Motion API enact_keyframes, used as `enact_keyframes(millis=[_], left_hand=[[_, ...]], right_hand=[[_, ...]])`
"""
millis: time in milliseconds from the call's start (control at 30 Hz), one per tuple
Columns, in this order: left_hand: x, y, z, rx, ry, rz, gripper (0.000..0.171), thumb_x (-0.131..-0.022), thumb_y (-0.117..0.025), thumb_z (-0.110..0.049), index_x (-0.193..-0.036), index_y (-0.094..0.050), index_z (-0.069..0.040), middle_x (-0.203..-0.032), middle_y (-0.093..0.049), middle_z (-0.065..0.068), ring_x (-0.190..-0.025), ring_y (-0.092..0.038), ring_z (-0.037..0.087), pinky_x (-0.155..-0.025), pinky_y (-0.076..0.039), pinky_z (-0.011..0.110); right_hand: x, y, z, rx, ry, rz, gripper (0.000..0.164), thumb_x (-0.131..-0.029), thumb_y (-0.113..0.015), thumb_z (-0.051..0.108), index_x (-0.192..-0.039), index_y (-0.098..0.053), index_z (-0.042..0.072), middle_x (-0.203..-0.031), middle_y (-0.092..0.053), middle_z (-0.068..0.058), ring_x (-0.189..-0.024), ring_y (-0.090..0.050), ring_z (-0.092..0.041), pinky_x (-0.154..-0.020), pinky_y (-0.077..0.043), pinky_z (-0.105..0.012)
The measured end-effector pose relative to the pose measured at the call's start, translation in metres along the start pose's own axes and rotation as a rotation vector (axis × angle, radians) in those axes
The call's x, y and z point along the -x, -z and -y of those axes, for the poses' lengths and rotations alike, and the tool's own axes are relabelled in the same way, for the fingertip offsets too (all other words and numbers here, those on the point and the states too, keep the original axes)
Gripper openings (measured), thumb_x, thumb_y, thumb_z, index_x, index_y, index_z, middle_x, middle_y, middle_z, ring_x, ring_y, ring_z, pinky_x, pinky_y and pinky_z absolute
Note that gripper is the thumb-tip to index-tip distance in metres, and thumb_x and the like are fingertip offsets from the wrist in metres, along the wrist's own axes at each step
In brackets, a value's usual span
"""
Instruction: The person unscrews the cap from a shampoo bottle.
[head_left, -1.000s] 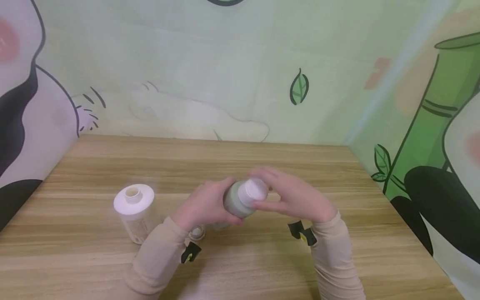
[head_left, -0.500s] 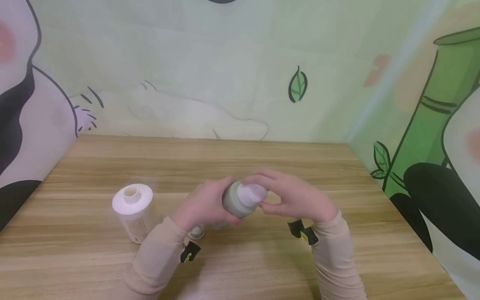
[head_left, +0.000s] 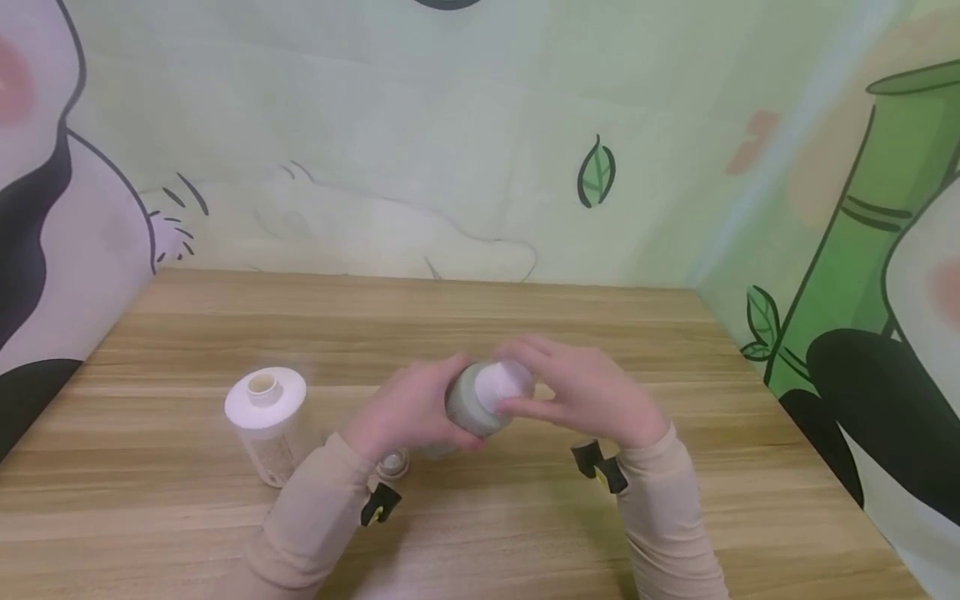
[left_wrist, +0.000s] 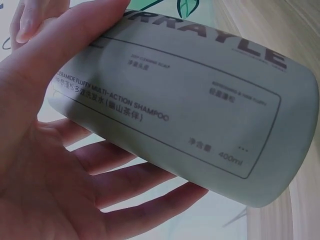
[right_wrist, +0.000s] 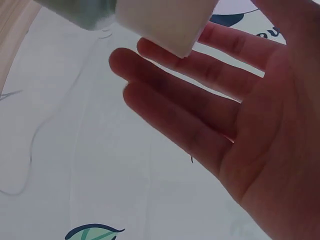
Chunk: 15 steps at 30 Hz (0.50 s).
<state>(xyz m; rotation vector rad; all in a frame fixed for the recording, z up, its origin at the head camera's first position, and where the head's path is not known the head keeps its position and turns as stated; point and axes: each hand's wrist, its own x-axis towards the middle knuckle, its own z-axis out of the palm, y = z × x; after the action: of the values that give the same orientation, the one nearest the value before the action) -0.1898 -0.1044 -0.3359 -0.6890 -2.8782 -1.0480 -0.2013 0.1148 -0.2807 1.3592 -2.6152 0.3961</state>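
A pale green shampoo bottle [head_left: 467, 407] is tilted above the table, its white cap [head_left: 497, 386] pointing right and toward the camera. My left hand [head_left: 412, 408] grips the bottle round its body; in the left wrist view, printed text shows along the bottle [left_wrist: 175, 110]. With thumb and forefinger my right hand [head_left: 588, 393] holds the cap at its sides. The right wrist view has the cap [right_wrist: 162, 22] at the top edge, with the other fingers stretched out below and beside it. Where the thumb meets the cap is out of that view.
A white bottle [head_left: 266, 412] with an uncapped neck stands on the wooden table [head_left: 480, 533] at left, beside the left forearm. A small round clear-looking object [head_left: 392, 463] lies by the left wrist, partly hidden. Behind the table rises a wall with cartoon drawings [head_left: 596, 171].
My right fingers moved forward over the cap, then back to its sides, and the wrist turned slightly. The left hand and the shampoo bottle stay nearly in place.
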Motion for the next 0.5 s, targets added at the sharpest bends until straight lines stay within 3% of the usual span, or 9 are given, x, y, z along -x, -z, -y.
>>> enact_keyframes(millis=[267,500], left_hand=[[-0.0002,-0.0018,-0.0014,0.004,0.018,0.009,0.069,-0.057,-0.092,-0.033,-0.115,-0.058,-0.018,-0.105,-0.069,0.000,-0.092,-0.064,0.017,-0.081,-0.053,0.036],[-0.0003,-0.0026,-0.0022,0.015,0.021,0.008,0.072,-0.057,-0.092,-0.030,-0.119,-0.058,-0.017,-0.106,-0.070,0.002,-0.092,-0.064,0.018,-0.081,-0.053,0.036]], right_hand=[[0.0000,-0.0010,-0.0034,-0.068,0.078,0.055,0.044,-0.083,-0.069,0.016,-0.125,-0.059,0.013,-0.124,-0.061,0.001,-0.102,-0.064,-0.012,-0.087,-0.055,-0.030],[-0.0012,-0.0019,-0.0047,-0.089,0.112,0.071,0.048,-0.086,-0.070,0.021,-0.131,-0.055,0.012,-0.127,-0.060,0.000,-0.109,-0.061,-0.013,-0.092,-0.054,-0.031]])
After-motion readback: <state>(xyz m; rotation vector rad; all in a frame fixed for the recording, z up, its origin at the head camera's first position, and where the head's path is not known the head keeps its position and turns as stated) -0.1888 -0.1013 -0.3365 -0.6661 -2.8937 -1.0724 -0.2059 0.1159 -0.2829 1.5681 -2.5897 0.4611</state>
